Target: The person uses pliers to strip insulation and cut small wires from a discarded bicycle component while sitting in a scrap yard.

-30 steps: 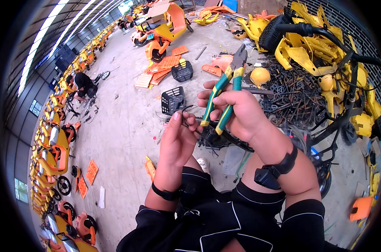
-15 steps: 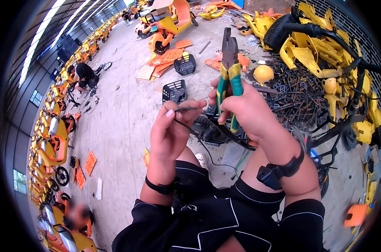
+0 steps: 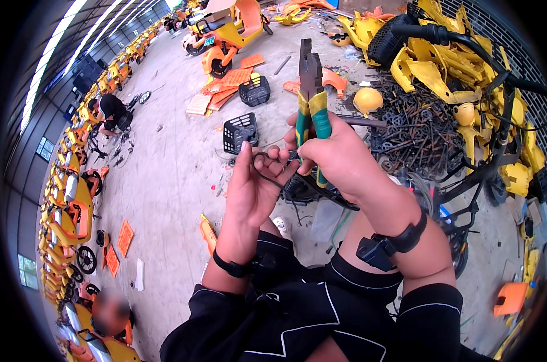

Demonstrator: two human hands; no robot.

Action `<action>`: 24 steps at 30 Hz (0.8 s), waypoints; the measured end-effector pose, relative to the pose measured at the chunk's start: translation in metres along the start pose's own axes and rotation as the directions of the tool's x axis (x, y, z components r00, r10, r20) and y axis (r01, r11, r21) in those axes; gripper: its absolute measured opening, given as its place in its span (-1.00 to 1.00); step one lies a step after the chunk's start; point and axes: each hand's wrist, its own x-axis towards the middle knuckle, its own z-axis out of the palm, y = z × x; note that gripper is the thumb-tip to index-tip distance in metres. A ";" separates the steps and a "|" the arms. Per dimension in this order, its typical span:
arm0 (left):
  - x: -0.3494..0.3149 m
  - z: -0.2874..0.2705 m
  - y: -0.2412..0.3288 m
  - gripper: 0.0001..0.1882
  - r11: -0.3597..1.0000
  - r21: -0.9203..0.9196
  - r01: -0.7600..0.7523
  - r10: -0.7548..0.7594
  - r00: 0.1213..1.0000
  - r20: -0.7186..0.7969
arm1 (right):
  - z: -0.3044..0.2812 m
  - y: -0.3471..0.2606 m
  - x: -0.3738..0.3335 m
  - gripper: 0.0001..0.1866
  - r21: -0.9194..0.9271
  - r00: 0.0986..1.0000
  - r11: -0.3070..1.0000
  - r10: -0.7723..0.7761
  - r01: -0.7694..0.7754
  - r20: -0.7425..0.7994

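Observation:
My right hand (image 3: 337, 154) grips combination pliers (image 3: 311, 78) by their green-and-yellow handles, jaws pointing up and away from me. In my left hand (image 3: 249, 187) a thin black cable (image 3: 262, 172) curls in a small loop across the half-curled fingers, the thumb pointing up. The cable runs on toward the fingertips of my right hand and a free end hangs below. Both hands are close together, fingertips nearly meeting; whether the right fingers also pinch the cable I cannot make out.
A dark bike frame (image 3: 490, 163) stands at my right, beside a heap of metal parts (image 3: 418, 130) and yellow panels (image 3: 430, 72). Black baskets (image 3: 240, 133) and orange panels (image 3: 225, 84) lie ahead. Yellow scooters (image 3: 74, 211) line the left; a person (image 3: 112, 111) crouches farther off.
The cable has been pulled into a tighter loop in my left hand, its hanging length now shorter. The left fingers have curled more. The pliers stay in my right hand.

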 end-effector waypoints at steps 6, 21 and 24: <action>-0.002 -0.009 0.001 -0.58 0.988 0.150 -0.045 0.053 0.997 -0.049 | 0.000 0.002 -0.001 -0.52 -0.043 1.000 0.999 -0.015 0.015 0.002; -0.017 -0.027 0.012 -0.64 0.967 0.253 0.028 0.010 0.989 -0.146 | 0.006 0.006 0.000 -0.49 -0.144 0.999 0.989 0.036 -0.032 0.026; -0.020 -0.028 0.013 -0.65 0.965 0.261 -0.033 0.056 0.995 -0.083 | 0.005 0.004 -0.002 -0.46 -0.142 0.996 0.988 0.063 -0.055 0.056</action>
